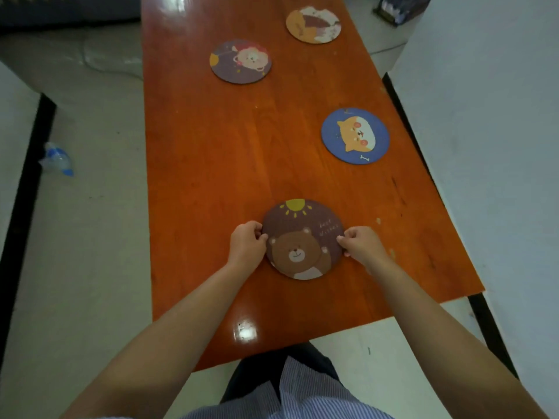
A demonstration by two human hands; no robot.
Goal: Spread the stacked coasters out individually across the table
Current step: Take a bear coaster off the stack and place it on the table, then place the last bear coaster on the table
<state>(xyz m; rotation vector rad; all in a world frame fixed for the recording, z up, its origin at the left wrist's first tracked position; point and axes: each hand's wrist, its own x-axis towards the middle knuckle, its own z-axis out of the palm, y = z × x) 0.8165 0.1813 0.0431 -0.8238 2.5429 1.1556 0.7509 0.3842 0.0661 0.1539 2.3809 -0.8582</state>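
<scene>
Between both hands' fingers, bear coaster stack (pixel 302 240) on table (pixel 211 182): left hand (pixel 246 244), right hand (pixel 361 244) pinch opposite rims. Thin, light, stiff; lift by edge. Beyond fingers: dog coaster (pixel 355 136), two farther.

The fingertips of the left hand (pixel 246 241) and right hand (pixel 363 244) curl over the rim of the bear coaster (pixel 302 238), covering its side edges; whether further coasters lie beneath it cannot be told. The small script on that coaster is too blurred to read. The table (pixel 211 176) is cut off by the top edge. A dark object (pixel 399 9) at top right is blurred and cropped.
</scene>
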